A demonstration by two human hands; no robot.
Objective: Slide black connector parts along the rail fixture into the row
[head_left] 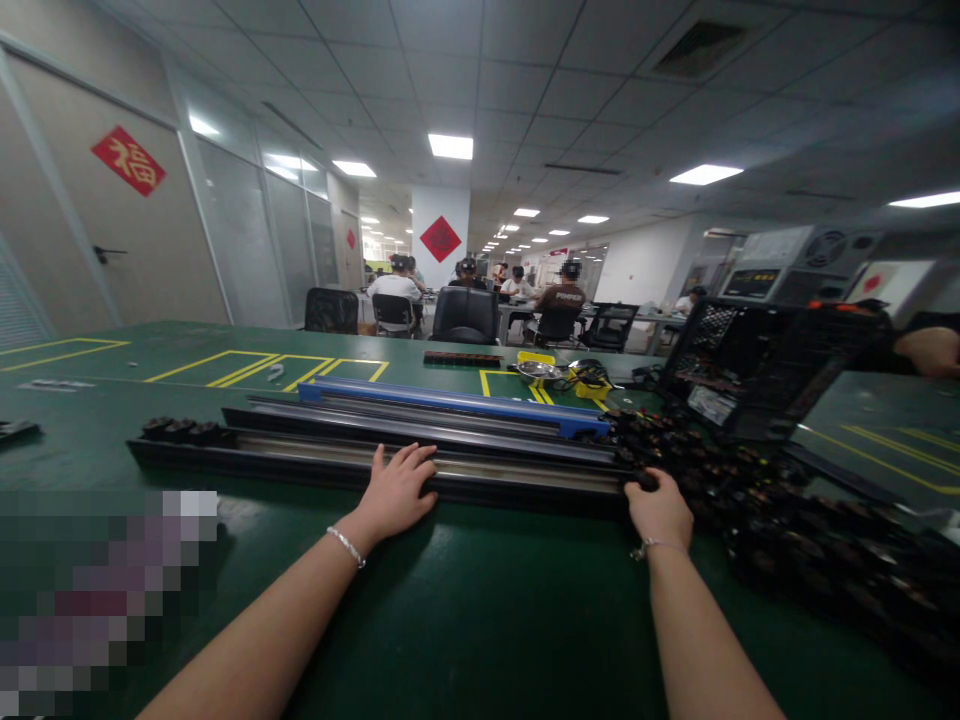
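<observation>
A long black rail (300, 452) lies across the green table in front of me, with a second dark rail and a blue rail (450, 402) behind it. My left hand (397, 492) rests flat on the near rail's middle, fingers stretched out over its edge. My right hand (660, 508) is at the rail's right end, fingers curled around it. A heap of small black parts (750, 480) lies just right of that hand. Both wrists wear thin bracelets.
A black plastic crate (772, 365) stands tilted at the right, with another person's arm (930, 350) behind it. A metal bowl and yellow box (551, 372) sit further back. Yellow lines mark the table (465, 620). Several people sit at desks in the distance.
</observation>
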